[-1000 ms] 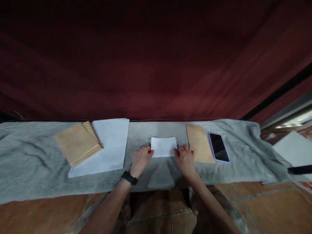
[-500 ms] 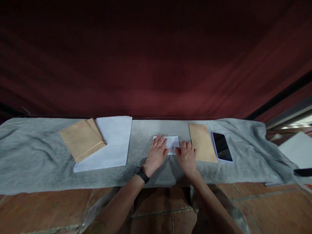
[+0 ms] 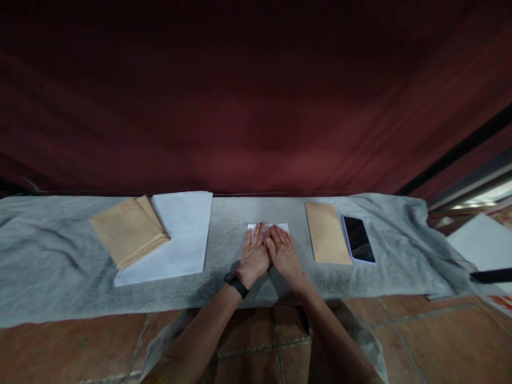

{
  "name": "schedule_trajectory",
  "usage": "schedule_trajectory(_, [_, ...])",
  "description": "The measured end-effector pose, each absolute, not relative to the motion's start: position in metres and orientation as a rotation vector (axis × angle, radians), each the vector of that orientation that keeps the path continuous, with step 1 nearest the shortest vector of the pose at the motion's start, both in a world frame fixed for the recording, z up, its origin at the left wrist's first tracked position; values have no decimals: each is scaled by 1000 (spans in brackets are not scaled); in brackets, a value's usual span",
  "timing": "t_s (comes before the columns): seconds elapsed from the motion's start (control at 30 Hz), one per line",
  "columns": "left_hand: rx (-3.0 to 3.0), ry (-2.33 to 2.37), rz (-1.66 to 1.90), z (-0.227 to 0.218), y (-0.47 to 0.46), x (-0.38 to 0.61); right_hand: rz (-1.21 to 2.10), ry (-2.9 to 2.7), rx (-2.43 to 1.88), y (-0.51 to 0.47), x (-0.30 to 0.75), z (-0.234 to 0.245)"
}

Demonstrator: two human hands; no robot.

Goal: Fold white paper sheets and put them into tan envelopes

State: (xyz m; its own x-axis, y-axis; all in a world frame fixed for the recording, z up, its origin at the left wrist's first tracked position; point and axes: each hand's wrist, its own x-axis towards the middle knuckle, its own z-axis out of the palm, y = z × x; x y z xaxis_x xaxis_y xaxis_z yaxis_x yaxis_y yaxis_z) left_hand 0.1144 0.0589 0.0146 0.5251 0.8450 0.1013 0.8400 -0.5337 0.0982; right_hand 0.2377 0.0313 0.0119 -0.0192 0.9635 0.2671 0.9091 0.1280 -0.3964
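Left hand point(image 3: 255, 258) and right hand point(image 3: 283, 257) touch, fingers flat, grip loose, nothing clutched. Small white paper point(image 3: 284, 226) lies under our 2 hands on cloth-covered table point(image 3: 230, 221); we think palms press so it stays flat. To right: 1 brown envelope point(image 3: 328, 234), phone point(image 3: 359, 240). To left: brown envelope pile point(image 3: 128, 229) on big white sheets point(image 3: 184, 229). Maybe kept aside so our hands have room.

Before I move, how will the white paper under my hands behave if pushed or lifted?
The white paper looks small, so probably light. Lying flat on the gray cloth, it's unlikely to roll. With the left hand and right hand over it, it may resist sliding.
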Motion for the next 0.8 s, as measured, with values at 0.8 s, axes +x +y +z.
schedule_trajectory(0.8, [2570, 1762, 279, 22, 54, 83, -135, -1963, -1967, 17, 267, -3])
